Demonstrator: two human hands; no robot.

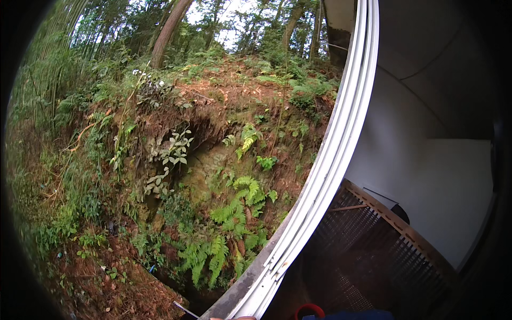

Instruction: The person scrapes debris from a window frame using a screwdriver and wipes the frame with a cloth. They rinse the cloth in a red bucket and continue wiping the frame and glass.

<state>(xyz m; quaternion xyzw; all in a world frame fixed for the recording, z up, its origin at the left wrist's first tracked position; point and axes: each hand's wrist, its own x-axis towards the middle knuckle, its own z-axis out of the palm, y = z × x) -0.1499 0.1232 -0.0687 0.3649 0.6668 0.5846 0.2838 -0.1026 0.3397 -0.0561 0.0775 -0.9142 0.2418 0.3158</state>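
At the bottom edge, a thin sliver of skin shows on the white window track (326,176). It looks like fingers of my left hand (240,318), but too little is visible to tell their pose. My right hand is out of view. The white metal track has parallel grooves and curves from top to bottom, along a grey concrete sill (250,276). Beyond it rises an earth bank (208,164) with ferns (236,216) and leafy plants.
Inside, right of the track, stands a brown slotted plastic crate (404,228) beside a pale wall (436,180). A red round rim (310,310) and blue fabric (348,315) show below. Outside, a tree trunk (170,32) leans above the bank.
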